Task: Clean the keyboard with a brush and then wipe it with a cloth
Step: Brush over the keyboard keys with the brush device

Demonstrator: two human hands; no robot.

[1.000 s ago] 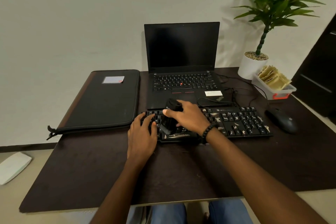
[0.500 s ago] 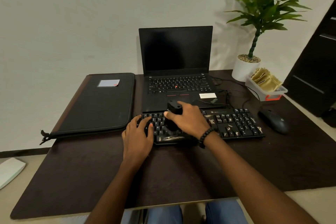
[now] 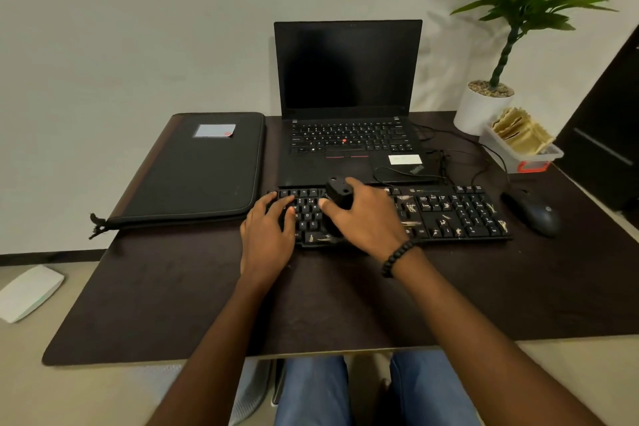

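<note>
My one head camera looked forward and down from close above the counter (image 3: 345, 304), wall across the upper frame, the wearer's knees at the bottom edge.

An open laptop (image 3: 349, 104), black sleeve (image 3: 193, 169), mouse (image 3: 534, 213), potted plant (image 3: 484, 107) and plastic tray (image 3: 525, 156) share the desk (image 3: 173, 304)

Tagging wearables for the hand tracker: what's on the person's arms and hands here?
Both forearms are bare, with no sleeves or gloves in view. The right hand has a black beaded bracelet around its wrist. The left hand and its wrist show nothing worn: no ring, watch or band visible.
</note>
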